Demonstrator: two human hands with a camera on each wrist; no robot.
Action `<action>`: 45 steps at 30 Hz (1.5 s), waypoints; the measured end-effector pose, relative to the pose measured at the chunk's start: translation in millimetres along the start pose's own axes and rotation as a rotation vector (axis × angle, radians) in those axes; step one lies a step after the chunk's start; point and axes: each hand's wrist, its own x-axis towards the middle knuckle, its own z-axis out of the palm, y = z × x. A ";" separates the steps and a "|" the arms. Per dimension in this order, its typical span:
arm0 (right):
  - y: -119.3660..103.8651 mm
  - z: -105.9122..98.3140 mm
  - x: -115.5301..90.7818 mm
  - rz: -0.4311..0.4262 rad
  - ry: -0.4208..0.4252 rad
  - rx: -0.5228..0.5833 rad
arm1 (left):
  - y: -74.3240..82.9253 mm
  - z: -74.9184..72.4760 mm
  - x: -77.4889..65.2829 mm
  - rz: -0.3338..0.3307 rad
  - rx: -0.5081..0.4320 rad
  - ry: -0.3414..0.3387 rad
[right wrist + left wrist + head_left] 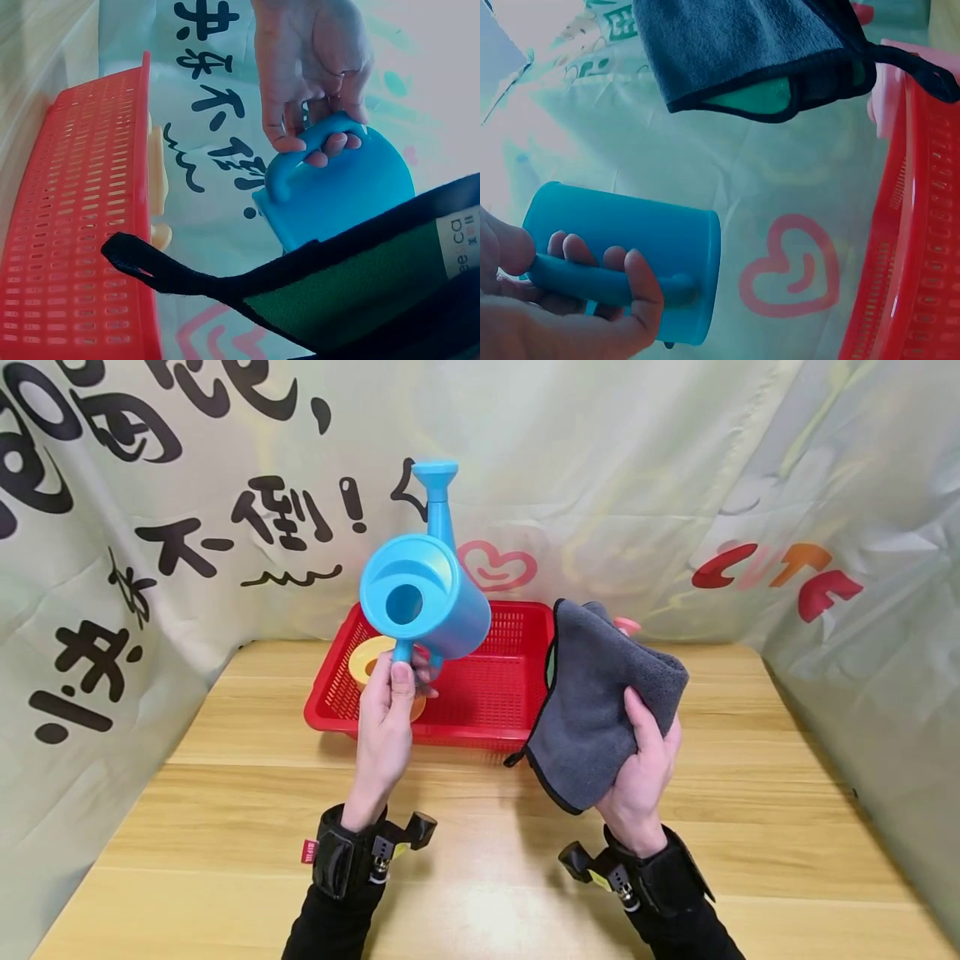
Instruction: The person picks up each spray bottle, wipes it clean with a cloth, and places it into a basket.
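Observation:
My left hand [386, 718] grips the handle of a blue toy watering can [468, 614], held up above the basket with its spout pointing up and away. In the left wrist view, the fingers curl round the can's handle [607, 283]. My right hand [643, 772] holds a folded grey cloth [592, 702] with black edging, thumb on top and the other fingers hidden behind it. A green underside [360, 300] and a black hanging loop [161, 274] of the cloth show in the right wrist view. Can and cloth are apart.
A red perforated plastic basket [480, 735] stands on the wooden table [480, 868] behind the hands. In its left end lie a yellow ring-like piece [366, 653] and an orange piece [417, 708]. A pink item [628, 626] shows behind the cloth. Printed fabric [600, 485] hangs round the table.

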 end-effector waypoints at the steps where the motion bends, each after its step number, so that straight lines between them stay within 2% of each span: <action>1: 0.0 0.3 0.2 0.001 0.010 -0.004 | -0.5 -0.4 0.3 -0.004 -0.011 -0.007; 4: 0.0 0.8 0.7 0.006 0.039 -0.007 | -2.4 -1.5 1.0 -0.021 -0.035 -0.021; 9: 0.3 0.0 1.5 0.010 0.036 0.019 | -4.3 -2.5 1.4 -0.085 -0.097 -0.025; 18: -0.2 -0.6 2.0 -0.004 -0.026 0.032 | -9.8 -5.4 5.9 -0.118 -0.133 0.068; 21: -0.8 -0.7 2.4 -0.006 -0.027 0.029 | -12.5 -9.4 7.8 -0.111 -0.163 0.083; 24: -2.5 -0.5 3.0 -0.017 -0.020 0.002 | -15.3 -14.9 11.0 -0.123 -0.135 0.084; 28: -8.1 -3.6 6.3 -0.034 -0.010 0.033 | -19.1 -24.1 21.1 -0.184 0.001 0.043; 31: -16.3 -10.5 10.6 -0.049 0.010 0.087 | -20.7 -31.5 34.9 -0.237 0.113 0.002; 34: -27.4 -19.8 16.0 -0.066 0.044 0.122 | -18.8 -38.4 51.4 -0.273 0.236 -0.062; 37: -38.6 -29.0 23.7 -0.101 0.076 0.125 | -15.1 -44.3 69.5 -0.289 0.392 -0.162; 41: -53.5 -38.1 34.2 -0.145 0.184 0.183 | -11.3 -47.4 95.3 -0.220 0.634 -0.304; 45: -64.7 -42.9 40.9 -0.170 0.281 0.280 | -9.6 -46.9 121.6 -0.070 0.896 -0.455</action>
